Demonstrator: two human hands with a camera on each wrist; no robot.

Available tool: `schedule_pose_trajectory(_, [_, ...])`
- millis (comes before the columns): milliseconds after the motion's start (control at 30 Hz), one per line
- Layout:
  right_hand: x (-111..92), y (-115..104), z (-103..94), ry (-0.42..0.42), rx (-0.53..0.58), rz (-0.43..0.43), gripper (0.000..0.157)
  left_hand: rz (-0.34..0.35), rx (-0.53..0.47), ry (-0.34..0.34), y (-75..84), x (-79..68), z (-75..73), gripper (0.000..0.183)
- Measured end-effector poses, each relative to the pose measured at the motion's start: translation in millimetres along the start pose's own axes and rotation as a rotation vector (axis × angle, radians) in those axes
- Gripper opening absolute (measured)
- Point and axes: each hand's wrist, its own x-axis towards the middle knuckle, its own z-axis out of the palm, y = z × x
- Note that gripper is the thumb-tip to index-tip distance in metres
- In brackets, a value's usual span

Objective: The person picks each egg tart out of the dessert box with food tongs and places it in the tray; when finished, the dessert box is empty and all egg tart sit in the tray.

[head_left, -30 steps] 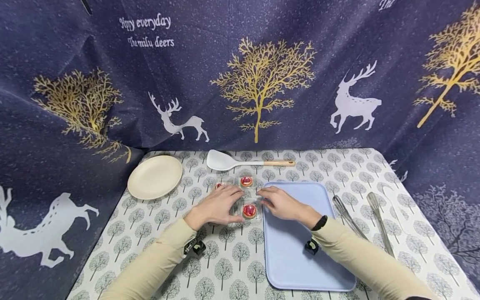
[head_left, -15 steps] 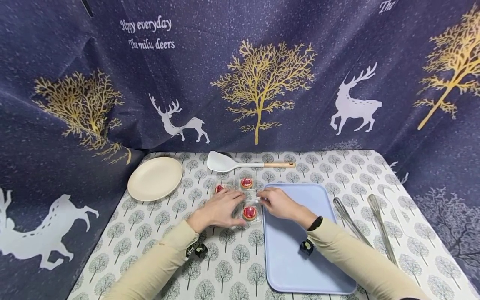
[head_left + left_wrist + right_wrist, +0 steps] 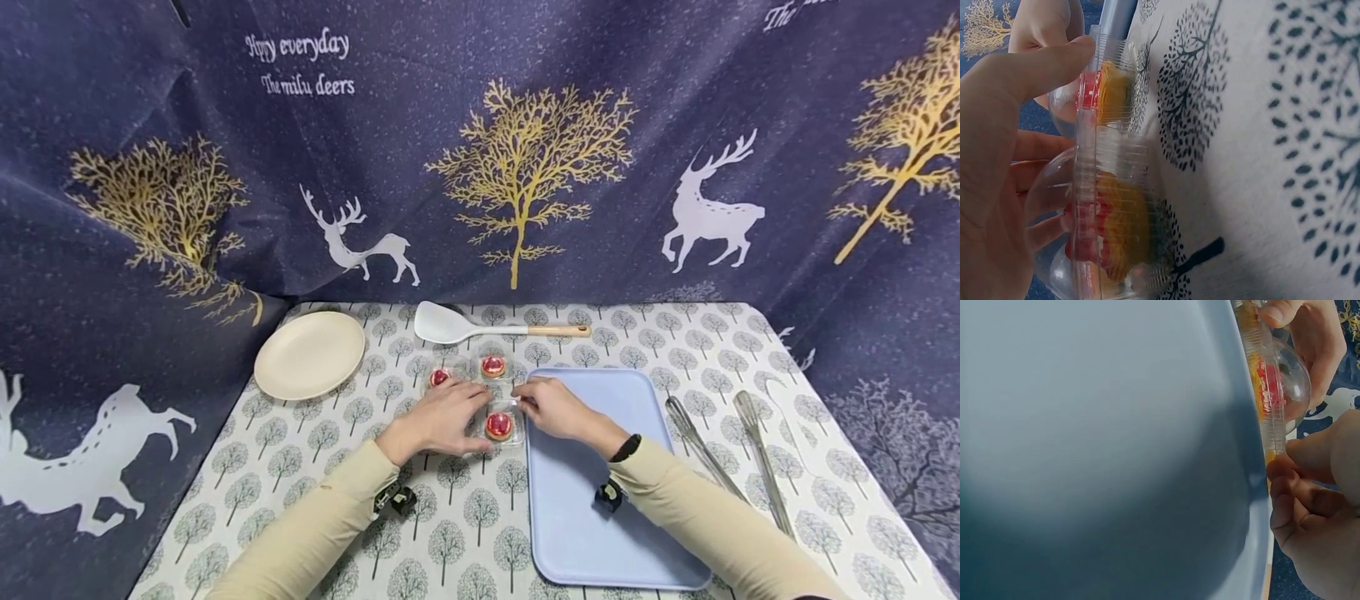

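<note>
A clear plastic pastry box [image 3: 1087, 147] with domed lids holds several small tarts with glossy red tops; one tart [image 3: 498, 426] shows between my hands in the head view. My left hand [image 3: 444, 418] grips the box from the left, its thumb on the near edge and its fingers reaching over the lid; it hides part of the box. At the box's right edge, my right hand [image 3: 558, 406] pinches the rim between thumb and curled fingers, seen close in the right wrist view. Lid and base appear together along the rim [image 3: 1277, 428].
A light blue tray [image 3: 585, 508] lies right beside the box, under my right forearm. Behind is a white spatula [image 3: 480, 328] with a wooden handle. A cream plate [image 3: 310, 356] sits at the back left. Two metal whisk-like utensils [image 3: 763, 467] lie right of the tray.
My right fingers have drawn closer together at the box's edge. The left hand has shifted very slightly, uncovering more of the tart at the left.
</note>
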Motion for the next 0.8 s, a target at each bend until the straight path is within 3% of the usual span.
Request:
schedule_pose_trajectory(400, [6.8,-2.5,-1.9,-0.073,0.045,0.071,0.012,-0.001,-0.021,-0.032,2.2,0.3,-0.8,0.086])
schedule_pose_trajectory(800, [8.9,-4.0,-2.4,-0.096,0.238,0.172,0.007,-0.017,-0.036,-0.036,4.4,3.7,-4.4,0.084])
